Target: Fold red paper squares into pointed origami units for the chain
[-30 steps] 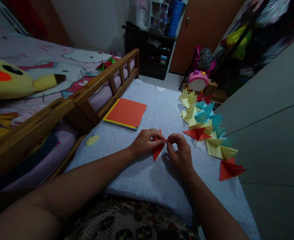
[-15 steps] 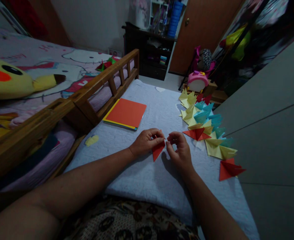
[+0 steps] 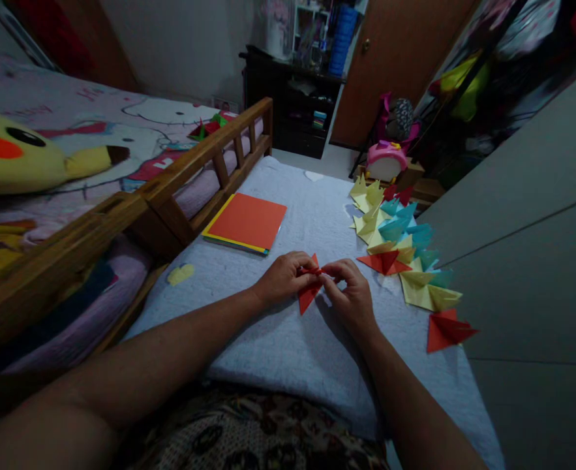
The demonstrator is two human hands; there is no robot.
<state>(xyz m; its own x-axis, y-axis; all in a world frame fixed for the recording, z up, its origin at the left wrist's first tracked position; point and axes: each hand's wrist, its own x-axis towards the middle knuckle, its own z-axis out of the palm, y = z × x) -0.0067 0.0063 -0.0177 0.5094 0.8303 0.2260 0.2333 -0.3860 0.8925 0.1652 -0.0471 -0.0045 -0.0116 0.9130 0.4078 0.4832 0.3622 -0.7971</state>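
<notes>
Between my two hands is a small folded red paper (image 3: 308, 300), its lower point hanging toward me and another tip showing above the fingers. My left hand (image 3: 290, 277) pinches it from the left between thumb and fingers. From the right, my right hand (image 3: 350, 291) pinches the paper's near edge, thumb and fingertips meeting close to the left ones. The fingers hide the middle of the folds. Beyond my left hand lies a stack of square coloured paper (image 3: 248, 220), orange-red on top with a yellow edge below.
Folded paper figures stand in rows on the right: yellow ones (image 3: 417, 284), blue ones (image 3: 399, 222) and a red one (image 3: 448, 331) nearest me. A wooden bed rail (image 3: 204, 156) runs along the left, with a yellow plush toy (image 3: 14, 153) behind it. A cabinet (image 3: 532, 261) borders the right.
My right hand has moved slightly left. Its fingertips, apart from the red paper before, now grip it. My left hand keeps its hold in nearly the same place.
</notes>
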